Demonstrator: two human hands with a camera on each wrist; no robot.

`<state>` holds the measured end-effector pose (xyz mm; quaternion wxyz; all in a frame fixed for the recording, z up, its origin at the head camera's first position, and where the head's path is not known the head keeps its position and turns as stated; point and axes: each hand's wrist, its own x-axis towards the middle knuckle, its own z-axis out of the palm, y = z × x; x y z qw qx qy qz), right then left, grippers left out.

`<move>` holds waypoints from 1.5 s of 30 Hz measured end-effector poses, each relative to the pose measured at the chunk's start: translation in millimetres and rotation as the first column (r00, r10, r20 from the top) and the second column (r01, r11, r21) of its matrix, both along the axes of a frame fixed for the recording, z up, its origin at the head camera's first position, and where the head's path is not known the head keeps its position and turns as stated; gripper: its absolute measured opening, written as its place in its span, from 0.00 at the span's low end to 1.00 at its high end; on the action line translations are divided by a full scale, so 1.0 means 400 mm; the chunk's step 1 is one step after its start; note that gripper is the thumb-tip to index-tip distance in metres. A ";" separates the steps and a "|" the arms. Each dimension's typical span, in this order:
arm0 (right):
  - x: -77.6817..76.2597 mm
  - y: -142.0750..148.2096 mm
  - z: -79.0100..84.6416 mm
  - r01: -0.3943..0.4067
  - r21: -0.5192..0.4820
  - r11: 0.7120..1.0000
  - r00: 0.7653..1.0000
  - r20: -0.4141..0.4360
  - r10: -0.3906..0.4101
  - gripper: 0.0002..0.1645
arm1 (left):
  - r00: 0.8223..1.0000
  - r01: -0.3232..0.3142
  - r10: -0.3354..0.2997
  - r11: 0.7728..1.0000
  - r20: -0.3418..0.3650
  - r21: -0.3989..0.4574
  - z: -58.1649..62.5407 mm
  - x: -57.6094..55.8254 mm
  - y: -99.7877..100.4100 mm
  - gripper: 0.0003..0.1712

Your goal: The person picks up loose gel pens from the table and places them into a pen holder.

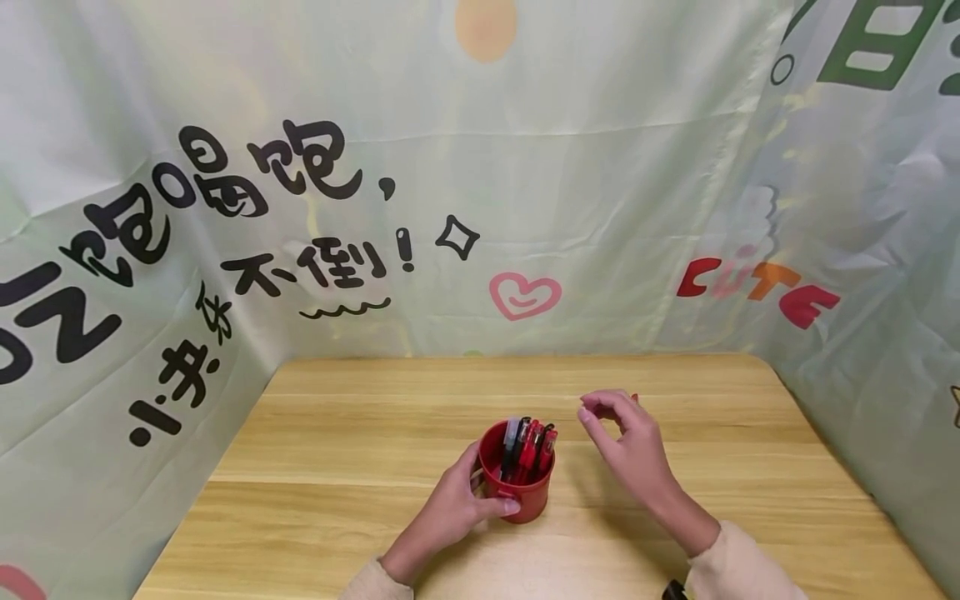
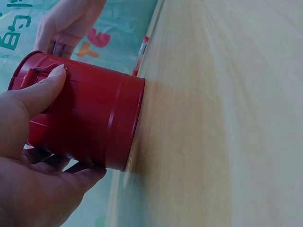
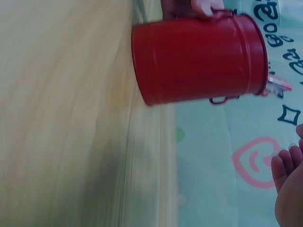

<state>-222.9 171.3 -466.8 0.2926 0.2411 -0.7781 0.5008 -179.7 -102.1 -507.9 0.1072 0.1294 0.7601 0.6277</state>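
A red metal cup [image 1: 525, 492] stands on the wooden table [image 1: 337, 467], filled with several red and black pens [image 1: 528, 442]. My left hand [image 1: 480, 496] grips the cup from the left, thumb across its front near the rim. In the left wrist view the thumb [image 2: 42, 92] presses on the cup [image 2: 94, 118]. My right hand [image 1: 600, 417] hovers just right of the cup with fingers loosely curled, nothing visible in it. A red pen [image 1: 635, 398] lies on the table behind that hand, also visible in the left wrist view as the pen [image 2: 142, 49]. The right wrist view shows the cup [image 3: 199, 59].
Printed cloth walls [image 1: 600, 208] close in the table at the back, left and right. Bare wood stretches left of the cup and toward the near edge [image 1: 562, 575].
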 end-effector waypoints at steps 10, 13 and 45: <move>-0.041 0.051 -0.017 0.170 0.061 0.984 0.981 0.083 -0.175 0.11 | 1.000 0.003 -0.003 1.000 0.007 -0.004 0.003 0.001 0.001 0.55; -0.053 0.064 -0.018 0.198 0.060 0.978 0.972 0.115 -0.204 0.12 | 1.000 0.003 -0.003 1.000 0.008 -0.003 0.003 0.002 0.001 0.55; -0.183 0.214 -0.080 0.279 0.288 0.916 0.836 0.397 -0.379 0.25 | 1.000 0.002 -0.002 1.000 0.000 -0.004 0.005 0.001 0.001 0.56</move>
